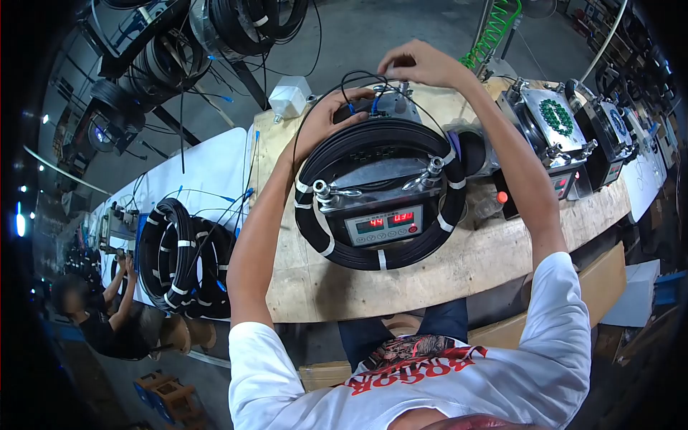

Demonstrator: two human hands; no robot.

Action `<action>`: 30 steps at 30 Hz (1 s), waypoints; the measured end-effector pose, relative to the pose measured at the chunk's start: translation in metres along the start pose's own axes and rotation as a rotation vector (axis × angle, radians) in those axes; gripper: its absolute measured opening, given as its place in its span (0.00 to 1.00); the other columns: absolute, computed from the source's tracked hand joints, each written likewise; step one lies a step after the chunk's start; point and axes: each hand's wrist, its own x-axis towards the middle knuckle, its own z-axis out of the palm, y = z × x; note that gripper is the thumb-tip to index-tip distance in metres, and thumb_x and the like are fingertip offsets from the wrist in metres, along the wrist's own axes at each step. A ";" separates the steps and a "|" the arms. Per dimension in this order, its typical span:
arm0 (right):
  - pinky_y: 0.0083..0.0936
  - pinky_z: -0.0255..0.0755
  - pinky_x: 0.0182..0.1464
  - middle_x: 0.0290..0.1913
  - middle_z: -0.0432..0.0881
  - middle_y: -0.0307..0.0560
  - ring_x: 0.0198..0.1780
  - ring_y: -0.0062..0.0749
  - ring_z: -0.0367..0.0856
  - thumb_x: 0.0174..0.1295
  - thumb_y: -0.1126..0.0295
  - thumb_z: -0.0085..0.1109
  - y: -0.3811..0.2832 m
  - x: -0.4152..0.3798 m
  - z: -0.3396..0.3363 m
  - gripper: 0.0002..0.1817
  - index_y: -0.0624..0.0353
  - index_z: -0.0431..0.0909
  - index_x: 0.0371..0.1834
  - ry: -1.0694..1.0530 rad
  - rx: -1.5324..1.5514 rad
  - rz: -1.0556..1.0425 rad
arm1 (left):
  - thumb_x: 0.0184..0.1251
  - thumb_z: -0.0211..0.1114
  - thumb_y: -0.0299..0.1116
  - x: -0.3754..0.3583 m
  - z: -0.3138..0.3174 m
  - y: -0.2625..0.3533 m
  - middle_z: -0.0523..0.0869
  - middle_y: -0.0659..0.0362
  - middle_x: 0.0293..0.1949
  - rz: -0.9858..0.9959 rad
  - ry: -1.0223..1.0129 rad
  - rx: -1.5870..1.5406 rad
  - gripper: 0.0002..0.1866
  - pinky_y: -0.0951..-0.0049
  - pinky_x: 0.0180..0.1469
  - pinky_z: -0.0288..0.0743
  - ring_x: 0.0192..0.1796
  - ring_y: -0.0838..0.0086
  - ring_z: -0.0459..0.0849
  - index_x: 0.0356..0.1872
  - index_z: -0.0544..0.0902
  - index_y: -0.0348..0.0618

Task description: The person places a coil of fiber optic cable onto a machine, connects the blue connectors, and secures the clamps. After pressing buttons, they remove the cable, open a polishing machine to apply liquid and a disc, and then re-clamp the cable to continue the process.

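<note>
A large coil of black cable (382, 259), bound with white ties, hangs around a metal machine whose red display (387, 221) faces me. Behind the coil's far side, my left hand (331, 118) reaches over the machine's top, fingers curled beside a blue-tipped cable end (352, 109); what it grips, if anything, is too small to make out. Farther back and to the right, my right hand (416, 63) is raised with bent fingers near the black cable loop above the machine. Whether its fingertips hold the cable is unclear. A second blue connector (375, 104) stands at the machine's top.
More cable coils (175, 251) lie on the left. A white box-like object (288, 99) stands behind my left arm. Similar machines (555, 120) with green parts are on the right, near an orange-capped bottle (491, 203). Another person (107, 315) works at far left.
</note>
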 end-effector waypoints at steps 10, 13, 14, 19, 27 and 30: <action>0.42 0.84 0.38 0.43 0.90 0.57 0.35 0.50 0.90 0.65 0.45 0.64 -0.012 0.036 0.023 0.28 0.57 0.85 0.57 -0.252 -0.502 0.522 | 0.75 0.67 0.43 0.003 0.000 -0.002 0.84 0.52 0.66 -0.056 -0.044 0.028 0.18 0.63 0.71 0.69 0.69 0.62 0.78 0.57 0.89 0.43; 0.37 0.87 0.35 0.39 0.89 0.63 0.32 0.48 0.90 0.65 0.54 0.61 -0.004 0.047 0.021 0.26 0.69 0.83 0.53 -0.327 -0.383 0.602 | 0.76 0.66 0.42 0.003 0.000 -0.008 0.83 0.52 0.66 -0.022 -0.030 0.040 0.18 0.62 0.72 0.69 0.70 0.61 0.78 0.57 0.89 0.42; 0.34 0.87 0.35 0.38 0.88 0.63 0.31 0.46 0.90 0.65 0.57 0.60 0.003 0.050 0.016 0.24 0.72 0.82 0.49 -0.336 -0.326 0.637 | 0.77 0.66 0.42 0.002 0.000 -0.008 0.83 0.51 0.66 -0.028 -0.029 0.031 0.18 0.62 0.72 0.68 0.70 0.61 0.78 0.57 0.89 0.42; 0.27 0.88 0.34 0.35 0.87 0.62 0.29 0.38 0.90 0.60 0.71 0.53 0.054 0.024 0.003 0.13 0.74 0.78 0.35 -0.046 0.296 0.687 | 0.77 0.65 0.40 0.002 -0.001 -0.002 0.83 0.50 0.66 -0.032 -0.020 0.056 0.17 0.63 0.73 0.68 0.70 0.61 0.78 0.57 0.88 0.40; 0.19 0.75 0.32 0.43 0.80 0.45 0.31 0.20 0.77 0.71 0.56 0.66 0.070 -0.030 0.023 0.31 0.62 0.69 0.69 0.225 0.707 0.227 | 0.78 0.63 0.40 0.001 0.003 -0.010 0.84 0.50 0.63 -0.010 -0.012 -0.021 0.17 0.64 0.74 0.66 0.69 0.62 0.78 0.57 0.87 0.39; 0.19 0.68 0.30 0.41 0.79 0.42 0.32 0.19 0.74 0.71 0.53 0.67 0.075 -0.025 0.028 0.31 0.61 0.71 0.68 0.182 0.568 0.188 | 0.78 0.64 0.39 0.000 0.004 -0.009 0.84 0.50 0.64 -0.024 -0.002 -0.035 0.17 0.63 0.74 0.66 0.69 0.62 0.77 0.57 0.88 0.39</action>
